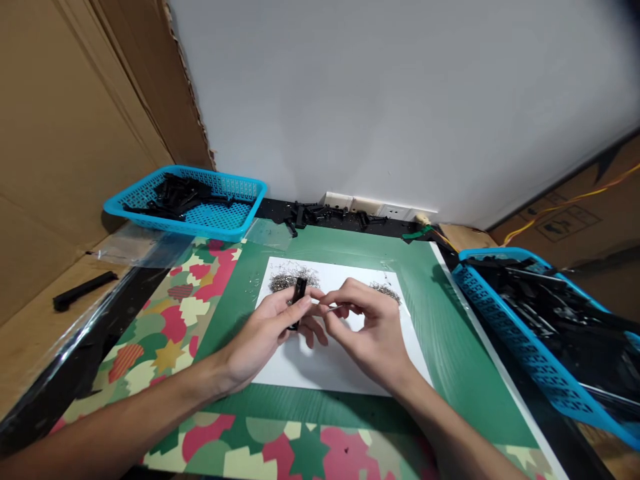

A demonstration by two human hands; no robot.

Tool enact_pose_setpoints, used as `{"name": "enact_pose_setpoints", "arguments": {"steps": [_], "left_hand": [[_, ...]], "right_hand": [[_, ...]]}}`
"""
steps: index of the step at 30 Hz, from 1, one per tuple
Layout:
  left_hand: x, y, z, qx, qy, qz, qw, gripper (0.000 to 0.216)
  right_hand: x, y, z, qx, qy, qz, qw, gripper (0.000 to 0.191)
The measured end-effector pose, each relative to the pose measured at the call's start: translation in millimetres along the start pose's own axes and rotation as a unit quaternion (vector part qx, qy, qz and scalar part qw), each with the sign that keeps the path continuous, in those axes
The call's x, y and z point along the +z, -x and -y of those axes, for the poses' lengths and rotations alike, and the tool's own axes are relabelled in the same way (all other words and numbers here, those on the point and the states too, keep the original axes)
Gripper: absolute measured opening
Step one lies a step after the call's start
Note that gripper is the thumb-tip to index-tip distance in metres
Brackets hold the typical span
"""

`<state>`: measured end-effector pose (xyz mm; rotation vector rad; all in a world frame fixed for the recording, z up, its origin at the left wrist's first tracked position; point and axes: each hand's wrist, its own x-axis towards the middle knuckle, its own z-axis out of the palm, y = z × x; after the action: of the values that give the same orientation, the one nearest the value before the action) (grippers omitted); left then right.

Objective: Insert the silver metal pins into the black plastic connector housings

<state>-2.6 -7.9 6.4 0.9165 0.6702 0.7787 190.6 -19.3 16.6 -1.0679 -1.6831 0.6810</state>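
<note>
My left hand [280, 317] grips a narrow black plastic part [299, 291], held upright above a white sheet of paper [320, 370]. Close beside it, my right hand [367, 320] pinches a thin metal piece [331, 307] between thumb and forefinger; its exact kind is too small to make out. The fingertips of both hands nearly meet. Behind the left hand lies a heap of tiny metal pieces [280, 281] on the paper. A smaller heap of metal bits [385, 291] sits at the sheet's right edge, partly behind the right hand.
A blue basket [220, 230] of black parts stands at back left. Another blue basket [530, 360], full of black and metal parts, is on the right. Loose black parts [313, 215] lie along the wall by the sockets [393, 211]. One long black part [85, 291] rests far left.
</note>
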Motion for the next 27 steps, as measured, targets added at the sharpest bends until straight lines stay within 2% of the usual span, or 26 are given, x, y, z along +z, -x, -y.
{"name": "enact_pose_setpoints", "arguments": {"steps": [7, 15, 20, 27], "left_hand": [[-3.2, -2.2, 2.4, 0.046, -0.022, -0.045, 0.998, 0.026], [-3.7, -4.2, 3.2, 0.056, -0.076, -0.07, 0.993, 0.03], [-4.0, -3.5, 1.8, 0.06, -0.044, -0.082, 0.994, 0.029], [-3.7, -4.0, 2.0, 0.038, -0.029, -0.077, 0.996, 0.033]], "right_hand": [[-3.4, -5.6, -0.4, 0.08, -0.063, 0.021, 0.995, 0.009], [0.2, -3.5, 0.3, 0.083, -0.038, 0.044, 0.995, 0.008], [1.7, -0.7, -1.6, 0.036, 0.001, 0.012, 0.999, 0.008], [2.0, 1.4, -2.4, -0.026, 0.022, 0.02, 0.999, 0.01]]}}
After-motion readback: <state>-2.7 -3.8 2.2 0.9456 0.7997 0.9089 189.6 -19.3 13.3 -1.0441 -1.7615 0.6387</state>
